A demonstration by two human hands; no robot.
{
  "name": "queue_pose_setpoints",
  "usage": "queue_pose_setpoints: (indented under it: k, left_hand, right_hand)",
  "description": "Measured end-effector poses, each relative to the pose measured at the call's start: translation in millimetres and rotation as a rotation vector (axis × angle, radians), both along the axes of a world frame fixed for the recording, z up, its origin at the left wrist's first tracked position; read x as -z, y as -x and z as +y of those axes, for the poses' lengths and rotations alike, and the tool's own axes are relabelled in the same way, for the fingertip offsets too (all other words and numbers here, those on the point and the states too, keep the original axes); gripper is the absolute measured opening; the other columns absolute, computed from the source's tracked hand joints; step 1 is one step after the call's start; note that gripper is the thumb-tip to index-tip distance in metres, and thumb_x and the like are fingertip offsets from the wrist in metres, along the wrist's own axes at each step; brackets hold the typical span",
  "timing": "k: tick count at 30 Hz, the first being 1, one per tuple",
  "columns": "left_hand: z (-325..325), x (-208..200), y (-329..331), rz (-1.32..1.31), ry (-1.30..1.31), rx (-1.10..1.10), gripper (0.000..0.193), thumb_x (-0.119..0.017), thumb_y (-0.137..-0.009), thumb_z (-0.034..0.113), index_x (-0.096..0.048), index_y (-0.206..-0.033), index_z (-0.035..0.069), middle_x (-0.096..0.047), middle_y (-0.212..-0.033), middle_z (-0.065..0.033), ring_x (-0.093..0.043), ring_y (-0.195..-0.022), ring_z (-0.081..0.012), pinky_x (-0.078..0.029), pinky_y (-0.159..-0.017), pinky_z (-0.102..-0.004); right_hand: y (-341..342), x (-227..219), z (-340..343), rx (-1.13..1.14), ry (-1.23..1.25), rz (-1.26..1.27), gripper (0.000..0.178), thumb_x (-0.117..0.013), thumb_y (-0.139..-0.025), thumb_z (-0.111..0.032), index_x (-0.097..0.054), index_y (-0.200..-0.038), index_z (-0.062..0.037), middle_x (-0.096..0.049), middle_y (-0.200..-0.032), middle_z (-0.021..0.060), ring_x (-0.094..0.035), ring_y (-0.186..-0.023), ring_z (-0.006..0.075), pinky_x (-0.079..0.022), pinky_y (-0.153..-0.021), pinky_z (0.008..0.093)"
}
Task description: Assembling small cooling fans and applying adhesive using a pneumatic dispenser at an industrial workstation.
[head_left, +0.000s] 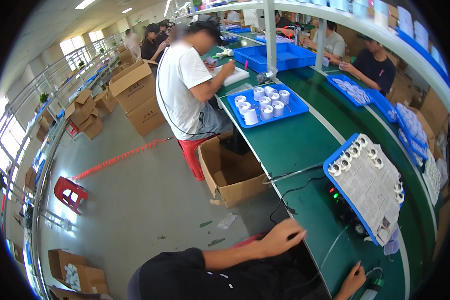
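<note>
My left hand [285, 236] hovers by the near edge of the green table, fingers loosely curled, with nothing visible in them. My right hand [354, 281] is low over the table top, its bent fingers a little apart and nothing seen in them. Beside it lies a clear tube with a green cap [379, 283], partly cut off by the lower edge. Beyond my hands a blue tray [327, 167], lined with newspaper [365, 182], holds several small white parts with dark centres [355, 150]. It rests over a dark box with red and green lights [336, 196].
A blue tray [305, 111] of white cups stands farther along the table [305, 145]. An open cardboard box [240, 192] sits on the floor beside a person in white [180, 90]. Cables [300, 187] cross the table edge. A red stool [70, 195] stands left.
</note>
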State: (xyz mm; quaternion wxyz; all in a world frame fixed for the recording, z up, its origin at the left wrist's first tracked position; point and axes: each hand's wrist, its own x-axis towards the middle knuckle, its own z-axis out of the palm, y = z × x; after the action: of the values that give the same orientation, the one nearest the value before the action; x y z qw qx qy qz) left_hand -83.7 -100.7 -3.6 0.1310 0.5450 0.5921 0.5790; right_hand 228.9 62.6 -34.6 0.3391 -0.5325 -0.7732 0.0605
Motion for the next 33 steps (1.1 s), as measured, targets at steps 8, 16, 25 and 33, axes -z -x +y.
queue_pose_setpoints:
  k: [8,16,25,33]
  left_hand:
    - [-105.9,85.1,-31.6,0.107,0.317,0.197,0.017,-0.06,-0.096,0.02,-0.066,-0.105,0.008,-0.064,-0.114,-0.0073,-0.055,-0.121,-0.0258,-0.039,-0.106,-0.0414]
    - [-78.6,132.9,-30.6,0.588,0.476,0.279,0.033,-0.059,-0.092,0.027,-0.063,-0.119,0.009,-0.05,-0.144,-0.0137,-0.036,-0.142,-0.029,-0.024,-0.119,-0.0481]
    - [-65.6,146.8,-33.0,0.542,0.503,0.211,0.032,-0.059,-0.09,0.026,-0.067,-0.113,0.006,-0.054,-0.139,-0.0142,-0.042,-0.137,-0.0297,-0.027,-0.116,-0.0474]
    - [-49.3,140.5,-25.8,0.465,0.575,0.262,0.033,-0.056,-0.092,0.025,-0.067,-0.117,0.006,-0.055,-0.138,-0.0113,-0.041,-0.137,-0.0266,-0.027,-0.116,-0.0461]
  right_hand:
    - [18.3,-38.1,-23.2,-0.048,-0.098,-0.075,0.047,-0.055,-0.101,-0.034,-0.058,-0.066,-0.0034,-0.047,-0.054,0.0146,-0.036,-0.044,0.0271,-0.033,-0.046,0.0421]
    - [15.0,-30.9,-17.7,-0.042,-0.107,-0.115,0.044,-0.056,-0.101,-0.035,-0.065,-0.073,-0.0009,-0.058,-0.062,0.0189,-0.048,-0.049,0.035,-0.04,-0.049,0.0454]
    - [9.0,-26.2,-18.2,-0.027,-0.084,-0.109,0.046,-0.056,-0.102,-0.033,-0.054,-0.068,-0.0017,-0.045,-0.057,0.0158,-0.037,-0.049,0.0279,-0.034,-0.048,0.0419]
    - [11.7,-28.4,-16.1,-0.023,-0.031,-0.07,0.047,-0.056,-0.103,-0.029,-0.045,-0.066,-0.0026,-0.032,-0.055,0.0089,-0.026,-0.051,0.0188,-0.028,-0.048,0.037]
